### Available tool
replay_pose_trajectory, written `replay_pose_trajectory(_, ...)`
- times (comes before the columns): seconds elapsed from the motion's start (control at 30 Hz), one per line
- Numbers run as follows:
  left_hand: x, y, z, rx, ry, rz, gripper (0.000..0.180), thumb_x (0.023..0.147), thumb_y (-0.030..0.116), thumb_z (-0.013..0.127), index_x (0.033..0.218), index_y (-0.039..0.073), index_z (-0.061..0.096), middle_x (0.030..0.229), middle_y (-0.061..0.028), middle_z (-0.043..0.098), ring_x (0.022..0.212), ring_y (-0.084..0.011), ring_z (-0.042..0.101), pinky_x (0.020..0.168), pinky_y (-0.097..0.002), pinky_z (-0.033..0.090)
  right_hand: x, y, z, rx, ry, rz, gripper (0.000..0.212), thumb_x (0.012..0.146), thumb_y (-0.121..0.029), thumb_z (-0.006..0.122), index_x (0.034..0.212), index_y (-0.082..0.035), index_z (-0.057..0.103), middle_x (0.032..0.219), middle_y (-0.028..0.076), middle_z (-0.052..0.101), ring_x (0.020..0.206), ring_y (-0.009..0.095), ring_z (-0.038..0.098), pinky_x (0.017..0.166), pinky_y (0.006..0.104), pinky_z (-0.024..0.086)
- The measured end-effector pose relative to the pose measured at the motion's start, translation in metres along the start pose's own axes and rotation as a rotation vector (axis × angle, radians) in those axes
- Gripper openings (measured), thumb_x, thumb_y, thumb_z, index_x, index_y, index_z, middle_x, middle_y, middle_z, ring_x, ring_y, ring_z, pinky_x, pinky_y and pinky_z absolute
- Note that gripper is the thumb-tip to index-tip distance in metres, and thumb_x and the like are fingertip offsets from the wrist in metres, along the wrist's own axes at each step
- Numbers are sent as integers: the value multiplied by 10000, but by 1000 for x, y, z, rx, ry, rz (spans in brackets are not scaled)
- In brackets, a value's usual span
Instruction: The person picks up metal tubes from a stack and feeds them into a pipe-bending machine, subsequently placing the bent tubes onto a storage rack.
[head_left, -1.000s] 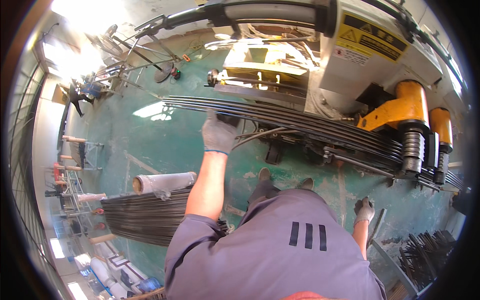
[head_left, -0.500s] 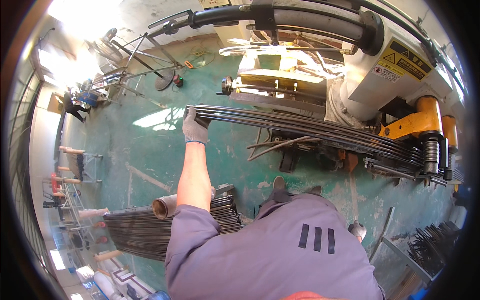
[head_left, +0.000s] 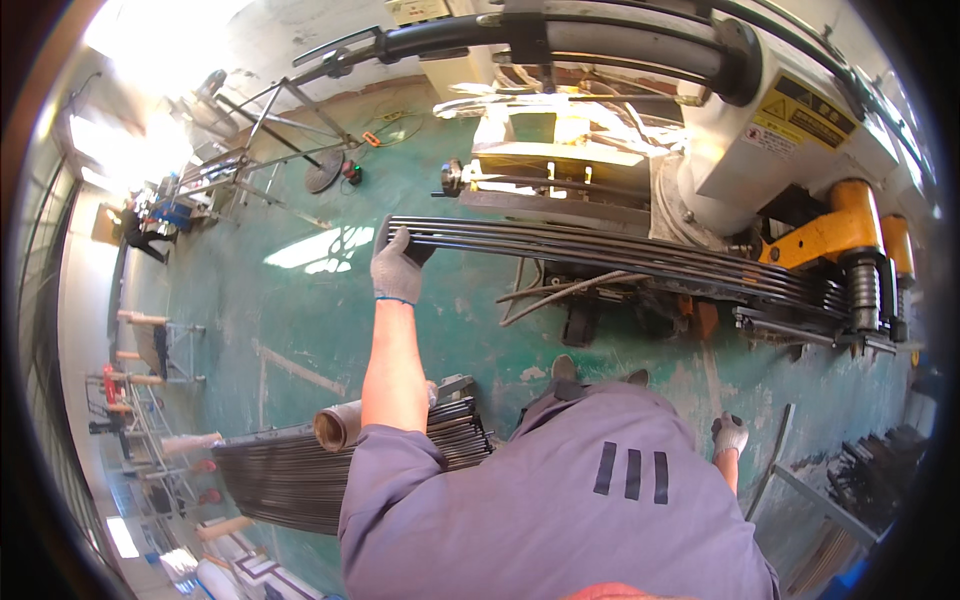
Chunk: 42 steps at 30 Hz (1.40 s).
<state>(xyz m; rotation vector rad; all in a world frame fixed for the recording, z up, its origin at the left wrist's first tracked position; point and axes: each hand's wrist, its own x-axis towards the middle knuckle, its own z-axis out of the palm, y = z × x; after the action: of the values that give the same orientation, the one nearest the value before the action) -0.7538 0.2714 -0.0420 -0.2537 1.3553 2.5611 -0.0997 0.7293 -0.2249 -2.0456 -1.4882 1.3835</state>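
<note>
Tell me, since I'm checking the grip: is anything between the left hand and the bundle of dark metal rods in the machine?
Nothing visible. The gloved left hand is already closed on the free end of the rod bundle, glove directly on metal. The right hand hangs at the person's side, holding nothing.

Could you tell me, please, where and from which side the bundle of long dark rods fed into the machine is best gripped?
Grip the bundle of rods at its free left end, where the gloved left hand already holds it. Come from the near side, fingers wrapping over the top. The far right end sits between the yellow clamp rollers, so only the left end is open, and the rods lie about level there.
</note>
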Motion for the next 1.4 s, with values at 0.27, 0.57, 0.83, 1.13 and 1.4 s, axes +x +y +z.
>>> replay_pose_trajectory(0.27,-20,13,-6,315,-108,-64,452,1111,311,558,1543,206,477,1298,-81,671,1055,-331,715,864,-536,596,-4,17,-21,-207,23,59,283,961,-254,701,974,26,735,750,73,713,618,161,646,583,335,503)
replay_pose_trajectory(0.57,-24,-8,9,-39,113,-24,591,1114,492,410,1496,56,526,1552,-172,513,1415,-379,483,1244,-505,354,39,-47,-24,-71,-115,-7,272,956,-214,730,1022,49,739,798,71,726,714,163,663,691,327,517)
replay_pose_trajectory(0.83,-107,-226,77,-60,24,-389,385,1083,334,471,1312,107,682,1360,-102,694,1249,-288,651,1041,-473,527,175,-30,-76,-285,-236,136,289,980,-241,729,1026,43,750,823,89,757,717,186,692,690,354,545)
replay_pose_trajectory(1.13,-201,-390,228,297,-211,-559,385,1082,342,512,1345,99,655,1362,-121,681,1250,-298,643,998,-469,559,327,-16,-108,-147,-285,-197,289,950,-287,725,1034,-14,766,895,115,776,785,225,695,756,374,548)
replay_pose_trajectory(1.4,-178,-351,253,408,-318,-395,389,1082,327,560,1374,81,642,1331,-127,692,1180,-283,688,924,-463,610,262,-38,-85,-163,-180,-117,275,931,-267,730,1010,-8,776,827,96,764,750,208,711,717,364,546)
